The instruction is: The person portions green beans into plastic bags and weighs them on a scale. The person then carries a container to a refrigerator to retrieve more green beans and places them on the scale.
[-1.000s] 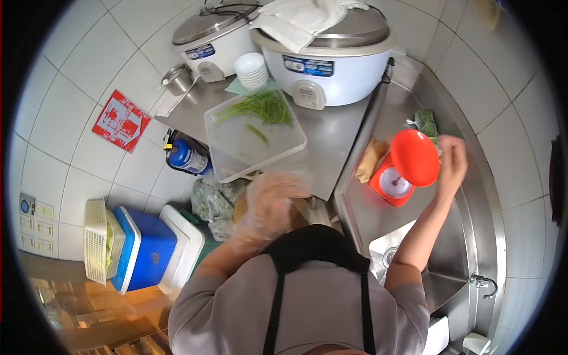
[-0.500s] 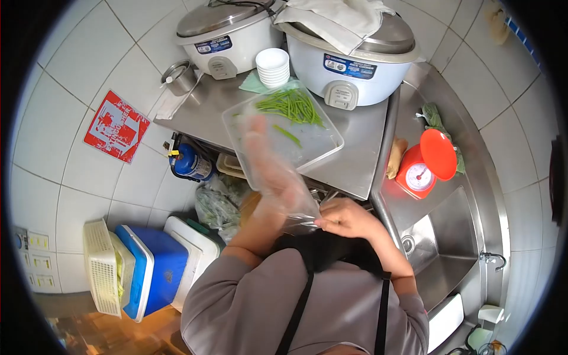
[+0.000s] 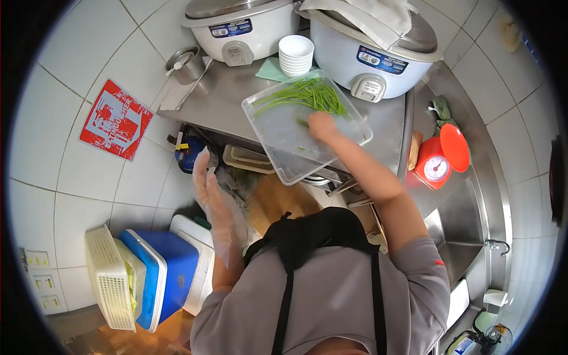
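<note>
On the steel counter a translucent plastic tray (image 3: 284,155) holds long green stalks (image 3: 313,94) along its far side. My right hand (image 3: 322,125) is bare and reaches into the tray, its fingers closed around a short piece of green stalk that is mostly hidden by them. My left hand (image 3: 211,192) wears a loose clear plastic glove and is raised to the left of the tray, its fingers stretched out and holding nothing.
Two rice cookers (image 3: 254,31) (image 3: 378,62) stand behind white stacked bowls (image 3: 295,56). A metal pot (image 3: 187,65) is at the back left. The red scale (image 3: 435,163) stands right, beside the sink (image 3: 458,228). Blue cooler (image 3: 174,266) and cream basket (image 3: 112,284) are lower left.
My right hand has left the glove's cuff and gone into the tray. My gloved left hand has moved left, away from the tray. The view has shifted.
</note>
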A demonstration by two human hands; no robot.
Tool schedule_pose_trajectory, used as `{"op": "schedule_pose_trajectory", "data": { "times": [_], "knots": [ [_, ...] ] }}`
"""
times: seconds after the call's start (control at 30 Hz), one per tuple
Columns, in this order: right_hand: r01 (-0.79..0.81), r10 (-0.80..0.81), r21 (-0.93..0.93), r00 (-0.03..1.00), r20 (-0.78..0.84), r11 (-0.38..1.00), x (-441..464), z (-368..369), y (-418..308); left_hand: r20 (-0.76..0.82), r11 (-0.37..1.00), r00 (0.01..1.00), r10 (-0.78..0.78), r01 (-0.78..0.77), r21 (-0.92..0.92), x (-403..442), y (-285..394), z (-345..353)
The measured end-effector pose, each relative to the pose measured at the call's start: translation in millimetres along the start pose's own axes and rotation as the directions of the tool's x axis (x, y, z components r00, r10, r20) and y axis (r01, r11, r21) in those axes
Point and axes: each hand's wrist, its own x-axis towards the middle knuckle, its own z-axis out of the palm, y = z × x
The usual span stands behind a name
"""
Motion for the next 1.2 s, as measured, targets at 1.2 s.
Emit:
{"op": "schedule_pose_trajectory", "data": {
  "times": [1.2],
  "knots": [
    [0.385, -0.295, 0.525, 0.922, -0.25, 0.759, 96.6, -60.7, 21.1, -0.173, 0.893, 0.985, -0.028, 0.103, 0.439, -95.4, -50.2, 29.5]
  ]
}}
